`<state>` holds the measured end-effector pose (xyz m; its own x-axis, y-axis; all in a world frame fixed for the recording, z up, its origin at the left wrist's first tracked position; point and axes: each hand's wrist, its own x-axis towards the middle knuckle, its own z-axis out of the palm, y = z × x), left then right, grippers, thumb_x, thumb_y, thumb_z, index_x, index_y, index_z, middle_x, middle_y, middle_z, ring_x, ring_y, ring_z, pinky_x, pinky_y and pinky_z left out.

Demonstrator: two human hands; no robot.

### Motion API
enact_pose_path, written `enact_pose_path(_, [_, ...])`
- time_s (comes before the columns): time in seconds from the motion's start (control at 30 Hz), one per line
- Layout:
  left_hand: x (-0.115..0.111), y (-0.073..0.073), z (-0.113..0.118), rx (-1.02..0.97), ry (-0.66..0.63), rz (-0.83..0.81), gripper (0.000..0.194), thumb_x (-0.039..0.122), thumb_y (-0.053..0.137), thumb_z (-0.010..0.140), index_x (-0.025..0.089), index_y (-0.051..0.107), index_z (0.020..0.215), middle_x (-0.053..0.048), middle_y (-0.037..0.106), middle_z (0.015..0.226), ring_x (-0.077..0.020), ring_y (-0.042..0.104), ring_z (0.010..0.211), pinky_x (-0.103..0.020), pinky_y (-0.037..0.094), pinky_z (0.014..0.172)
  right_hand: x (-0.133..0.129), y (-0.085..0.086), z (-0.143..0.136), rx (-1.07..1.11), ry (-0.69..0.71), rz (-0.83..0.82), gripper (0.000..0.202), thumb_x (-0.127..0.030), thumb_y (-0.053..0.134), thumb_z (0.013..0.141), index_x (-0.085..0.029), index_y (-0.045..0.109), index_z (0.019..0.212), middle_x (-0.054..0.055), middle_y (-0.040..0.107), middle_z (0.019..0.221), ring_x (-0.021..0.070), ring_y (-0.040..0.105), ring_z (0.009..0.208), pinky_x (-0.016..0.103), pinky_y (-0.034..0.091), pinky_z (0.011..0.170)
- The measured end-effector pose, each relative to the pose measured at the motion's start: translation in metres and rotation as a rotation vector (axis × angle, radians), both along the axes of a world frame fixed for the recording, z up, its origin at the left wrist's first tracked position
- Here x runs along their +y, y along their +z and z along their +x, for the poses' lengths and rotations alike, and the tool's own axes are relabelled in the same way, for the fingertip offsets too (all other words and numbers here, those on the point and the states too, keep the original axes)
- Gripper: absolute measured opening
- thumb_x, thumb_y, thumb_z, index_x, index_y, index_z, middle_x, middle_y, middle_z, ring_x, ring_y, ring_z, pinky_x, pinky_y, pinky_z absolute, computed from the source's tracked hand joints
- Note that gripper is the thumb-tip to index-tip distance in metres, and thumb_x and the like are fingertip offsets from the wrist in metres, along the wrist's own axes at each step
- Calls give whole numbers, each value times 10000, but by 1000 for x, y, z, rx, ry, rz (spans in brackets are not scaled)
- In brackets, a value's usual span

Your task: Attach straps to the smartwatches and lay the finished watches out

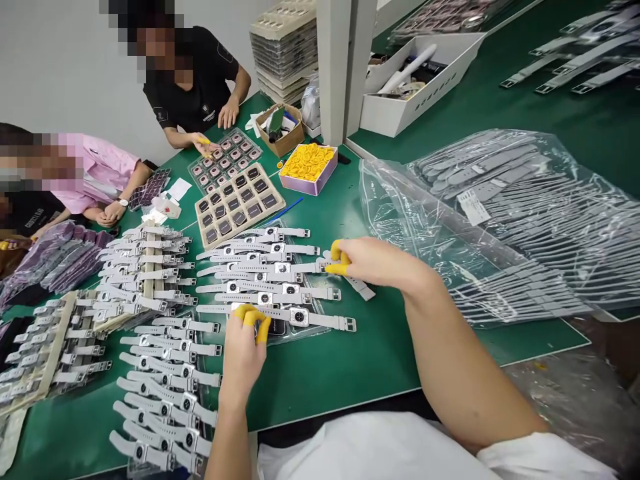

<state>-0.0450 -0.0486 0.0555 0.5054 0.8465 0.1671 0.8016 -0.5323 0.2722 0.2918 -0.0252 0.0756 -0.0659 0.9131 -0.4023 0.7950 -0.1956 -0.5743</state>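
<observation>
My left hand (246, 350), with yellow finger covers, is bent over the near edge of a tray of grey-strapped watches. Its fingertips pinch beside a dark watch face, and what they hold is too small to name. A watch with a light strap (299, 317) lies just right of it. My right hand (367, 260), also in yellow finger covers, has its fingers curled together at the tray's right side. Between and under those fingers is a grey strap piece (361, 288), its lower end resting on the green table (320, 387).
A clear bag of grey straps (500, 200) lies right. Behind are a beige tray of dark squares (237, 207), a box of yellow finger covers (309, 165) and a white bin (420, 87). More watch trays (165, 393) stand left. Other people sit at the far side.
</observation>
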Motion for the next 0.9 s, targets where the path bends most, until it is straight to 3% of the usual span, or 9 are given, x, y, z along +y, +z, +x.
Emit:
enact_pose_path(0.13, [-18,-1,-7,227,-38,-35,264,144,516,987,202,673,1191,-110,638,1157,-293,600,1058,-457,539,912,-1,-10,13,-157,-22,-116,172,-358,660,884,-222,565,930,31,661,768,202,572,642,319,311,562])
enact_pose_path(0.3, [-16,0,6,431,-15,-35,331,158,573,944,146,690,1254,-134,654,1123,-318,598,1038,-465,551,873,-1,-17,9,-184,-6,-97,240,-208,731,741,-225,542,888,31,655,865,182,548,655,313,282,564])
enact_pose_path(0.47, [-13,0,17,507,-1,25,216,228,605,941,127,731,1084,-141,674,1035,-339,599,1003,-487,552,832,3,-26,9,-143,-30,-159,183,-158,663,757,-228,499,801,10,607,729,163,496,588,312,260,556])
enact_pose_path(0.6, [-16,-9,11,359,-30,98,176,282,587,949,172,712,1004,-133,669,1007,-340,598,990,-504,542,843,5,-37,21,17,-30,-62,193,-180,593,796,-233,425,716,-15,515,658,155,416,585,307,284,557])
enact_pose_path(0.73, [-16,-32,3,197,-39,115,155,270,554,994,197,686,955,-115,669,988,-310,600,947,-480,537,831,5,-33,25,304,-159,153,233,-379,571,871,-234,453,732,-3,519,728,173,445,654,314,404,606])
enact_pose_path(0.83, [-15,-50,-1,157,-7,125,170,244,525,1022,200,680,969,-110,682,1009,-302,594,926,-464,523,797,4,-21,8,653,-293,148,379,-592,631,846,-229,584,941,25,600,805,214,560,725,355,506,656])
enact_pose_path(0.9, [-15,-51,-4,125,-6,98,172,219,517,1020,206,667,936,-106,688,1009,-304,597,923,-457,514,792,3,-12,-14,865,-291,94,557,-674,663,824,-216,610,1137,30,620,798,229,601,731,385,542,680])
